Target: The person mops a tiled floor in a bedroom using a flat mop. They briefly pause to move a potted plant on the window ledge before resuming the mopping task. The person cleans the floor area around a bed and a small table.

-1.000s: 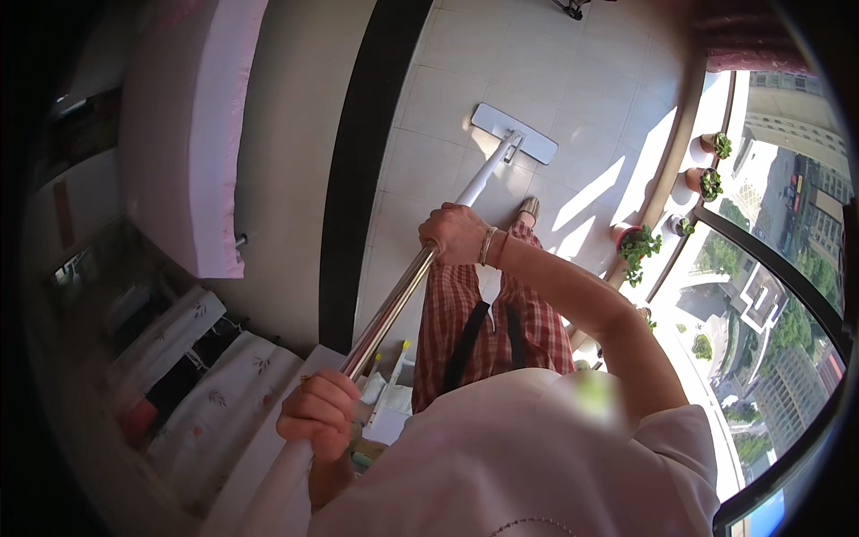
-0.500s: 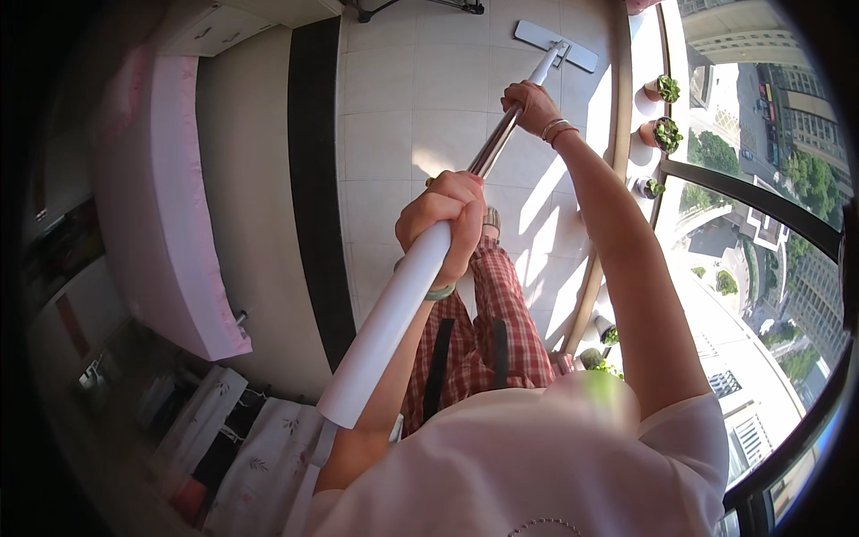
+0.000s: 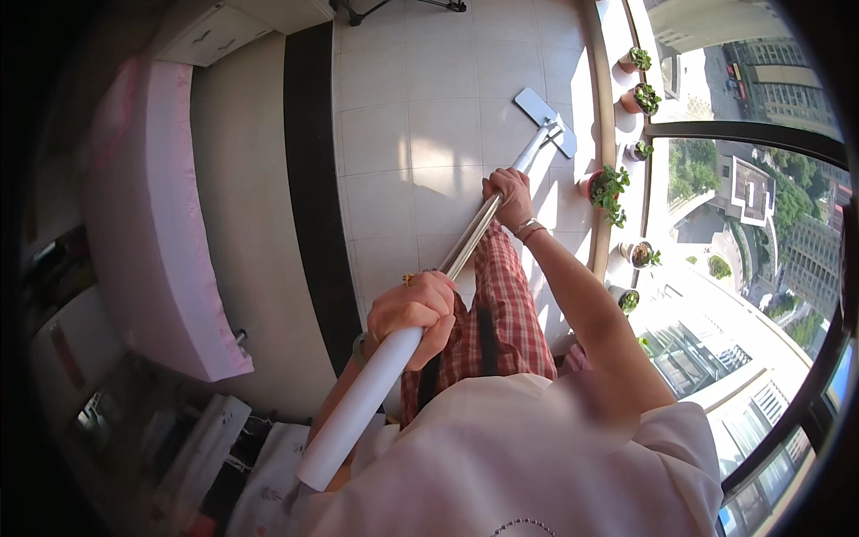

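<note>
A flat mop with a long white-and-silver handle runs diagonally from beside my body up toward the far right. Its pale blue-grey rectangular head lies on the tiled floor, turned at an angle. My left hand, with a ring on one finger, is wrapped round the handle at the top of the thick white grip. Farther along, my right hand closes round the pole near where the silver part meets the white lower tube. Bracelets circle my right wrist.
Potted plants line the sill beside the large window on the right. A pink-covered piece of furniture stands left, past a black floor strip. Dark stand legs show at the far edge. Sunlight patches fall across the tiles.
The mop head has come nearer to me and turned more steeply. Both hands have drawn back toward my body with the handle. More plants on the sill now show.
</note>
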Tool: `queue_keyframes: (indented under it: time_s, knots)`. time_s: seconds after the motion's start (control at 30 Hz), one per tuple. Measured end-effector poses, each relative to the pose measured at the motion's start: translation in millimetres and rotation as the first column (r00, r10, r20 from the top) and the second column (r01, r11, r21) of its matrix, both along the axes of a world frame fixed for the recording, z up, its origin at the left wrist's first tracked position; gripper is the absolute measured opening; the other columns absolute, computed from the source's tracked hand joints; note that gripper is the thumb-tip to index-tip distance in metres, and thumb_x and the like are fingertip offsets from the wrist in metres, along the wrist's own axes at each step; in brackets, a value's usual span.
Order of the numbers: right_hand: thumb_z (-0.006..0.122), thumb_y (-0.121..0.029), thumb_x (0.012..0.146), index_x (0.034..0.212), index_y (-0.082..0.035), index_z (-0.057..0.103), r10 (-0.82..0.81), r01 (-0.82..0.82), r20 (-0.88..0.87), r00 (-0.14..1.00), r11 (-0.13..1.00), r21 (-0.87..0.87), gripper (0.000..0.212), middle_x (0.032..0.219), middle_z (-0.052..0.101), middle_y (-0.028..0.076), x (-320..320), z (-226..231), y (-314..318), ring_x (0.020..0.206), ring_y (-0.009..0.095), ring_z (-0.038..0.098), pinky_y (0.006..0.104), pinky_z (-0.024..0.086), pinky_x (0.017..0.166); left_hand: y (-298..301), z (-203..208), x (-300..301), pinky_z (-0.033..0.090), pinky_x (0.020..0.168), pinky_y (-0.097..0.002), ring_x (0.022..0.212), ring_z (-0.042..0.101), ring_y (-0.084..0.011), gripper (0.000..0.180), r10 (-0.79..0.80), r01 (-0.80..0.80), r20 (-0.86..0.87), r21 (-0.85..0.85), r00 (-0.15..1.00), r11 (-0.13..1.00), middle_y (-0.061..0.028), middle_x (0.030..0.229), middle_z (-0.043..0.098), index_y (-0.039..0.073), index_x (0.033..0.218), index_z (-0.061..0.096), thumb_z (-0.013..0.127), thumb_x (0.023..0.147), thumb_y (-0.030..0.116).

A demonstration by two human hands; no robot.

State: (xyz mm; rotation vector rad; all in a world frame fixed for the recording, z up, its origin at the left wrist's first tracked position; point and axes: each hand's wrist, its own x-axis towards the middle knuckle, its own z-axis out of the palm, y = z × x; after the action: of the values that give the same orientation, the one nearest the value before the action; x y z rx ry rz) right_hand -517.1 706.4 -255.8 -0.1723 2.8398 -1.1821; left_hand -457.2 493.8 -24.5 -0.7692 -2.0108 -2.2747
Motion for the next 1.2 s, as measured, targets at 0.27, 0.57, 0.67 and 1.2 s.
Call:
queue_keyframes:
  time_s: [0.27, 0.57, 0.67, 1.2]
  knots:
    - [0.064, -0.016, 0.082, 0.067, -0.011, 0.054, 0.035, -0.036, -0.008, 0.999, 0.979, -0.198, 0.018, 0.071, 0.054, 0.003, 158, 53, -198, 0.078, 0.024, 0.055, 0.0393, 0.038, 0.088, -162, 104, 135, 0.051, 0.075, -0.0408, 0.061, 0.055, -0.0175, 0.022, -0.043, 0.074, 0.139, -0.227, 0.989, 0.971, -0.004, 0.066, 0.054, 0.009, 0.077, 0.046, 0.059, 0.078, -0.008]
    - [0.063, -0.028, 0.084, 0.074, -0.012, 0.064, 0.55, -0.51, 0.072, 0.832, 0.809, -0.292, 0.018, 0.072, 0.063, 0.005, 219, 98, -298, 0.079, 0.025, 0.062, 0.0374, 0.045, 0.084, -220, 166, 213, 0.053, 0.065, -0.0388, 0.053, 0.053, -0.0169, 0.019, 0.242, -0.177, 0.151, -0.352, 0.958, 0.919, -0.0025, 0.058, 0.053, 0.009, 0.071, 0.046, 0.062, 0.076, 0.0]
    - [0.061, -0.026, 0.082, 0.078, -0.014, 0.069, 0.726, -0.692, 0.084, 0.682, 0.679, -0.247, 0.015, 0.073, 0.066, 0.006, 197, 105, -281, 0.077, 0.025, 0.065, 0.0376, 0.048, 0.083, -206, 159, 216, 0.052, 0.061, -0.0375, 0.052, 0.053, -0.016, 0.021, 0.268, -0.224, 0.125, -0.29, 0.955, 0.93, -0.0023, 0.058, 0.053, 0.009, 0.072, 0.045, 0.064, 0.081, 0.005]
    - [0.063, -0.018, 0.087, 0.072, -0.012, 0.056, 0.319, -0.323, 0.05, 0.946, 0.929, 0.18, 0.018, 0.077, 0.058, 0.003, 47, -16, -44, 0.088, 0.025, 0.058, 0.038, 0.04, 0.088, -35, -42, 125, 0.051, 0.075, -0.0409, 0.065, 0.056, -0.0189, 0.026, 0.2, -0.197, -0.118, 0.037, 0.973, 0.98, -0.0041, 0.069, 0.053, 0.007, 0.076, 0.046, 0.059, 0.074, -0.016]
